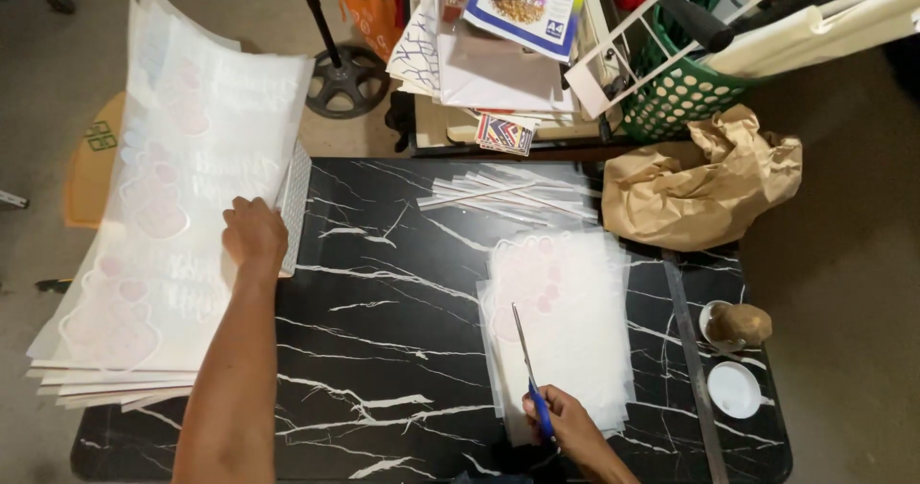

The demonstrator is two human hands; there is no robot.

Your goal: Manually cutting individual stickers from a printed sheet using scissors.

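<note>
- Far left, we see a tall stack of printed translucent sheets [168, 225] overhanging the black marble-patterned table [383, 350].
- Our left hand [254, 237] lies on that stack's right edge, fingers curled together over it.
- At centre-right, a smaller pile of cut sheets [575, 331] lies flat.
- Our right hand [565, 426] is clamped on blue-handled scissors [529, 369], blades over that pile.
- Beyond it, a crumpled brown paper bag [700, 192].

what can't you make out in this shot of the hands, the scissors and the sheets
Head view only:
- Left hand fingertips: curled over the big sheet stack, so the grip is unclear.
- Scissors handles: buried in the right hand.
- Pink prints on the small stack: too faint.
- Brown paper bag: contents hidden by crumpled paper.
</note>
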